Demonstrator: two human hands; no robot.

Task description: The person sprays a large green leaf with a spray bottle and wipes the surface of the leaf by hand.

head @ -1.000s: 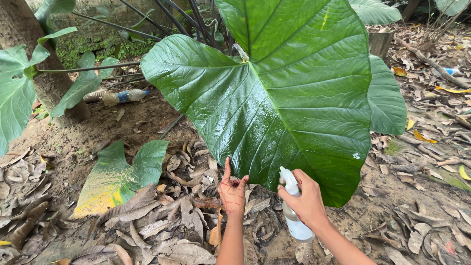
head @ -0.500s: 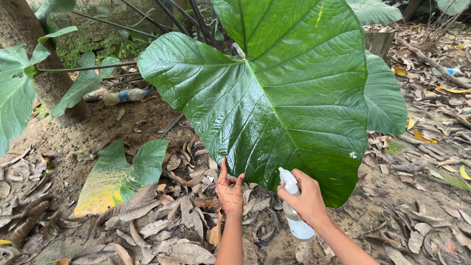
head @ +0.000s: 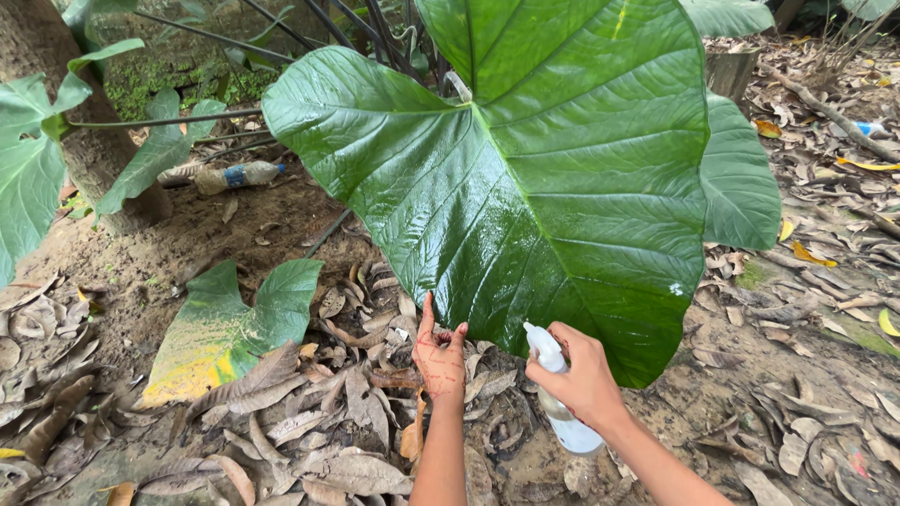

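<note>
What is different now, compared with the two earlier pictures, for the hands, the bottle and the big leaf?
Very little moved. The left hand rose slightly under the lower edge of the big wet leaf; the leaf swayed a little. The right hand shifted slightly left, keeping its grip on the white spray bottle, nozzle toward the leaf. Nothing was picked up or released. The yellowing leaf and the plastic bottle on the ground lie as before.

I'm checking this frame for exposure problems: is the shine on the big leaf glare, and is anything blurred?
Head view: soft, even daylight, no hard shadows; the big green leaf looks wet and gives pale sheen near its middle, not blown out; the right hand with its spray bottle and the left hand are sharp.
</note>
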